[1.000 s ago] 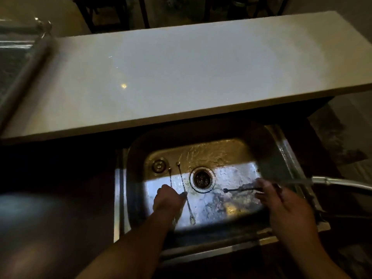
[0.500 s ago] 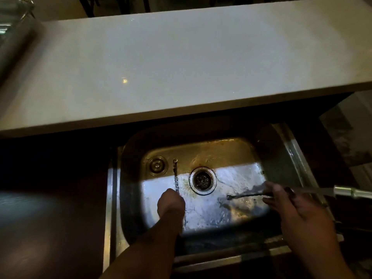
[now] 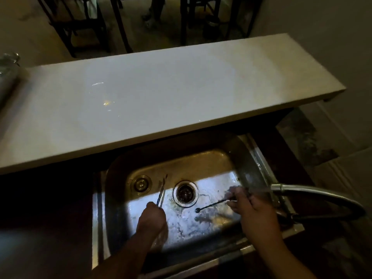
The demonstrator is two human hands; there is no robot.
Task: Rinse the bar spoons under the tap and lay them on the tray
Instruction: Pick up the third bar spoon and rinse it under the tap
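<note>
Left of the drain (image 3: 186, 193) | my left hand (image 3: 151, 220) clamped on two bar spoons (image 3: 161, 193) | right of drain, my right hand (image 3: 254, 213) pinching one bar spoon (image 3: 211, 205) beneath the tap (image 3: 314, 195), inside the sink (image 3: 211, 164)

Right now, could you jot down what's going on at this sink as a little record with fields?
place: steel sink below a pale counter
left hand: closed on bar spoons, shafts pointing away
right hand: holds one bar spoon level over the basin
tap: curved spout reaching in from the right, water seems to be running
drain: open, centre of basin
tray: cannot pick it out
</note>
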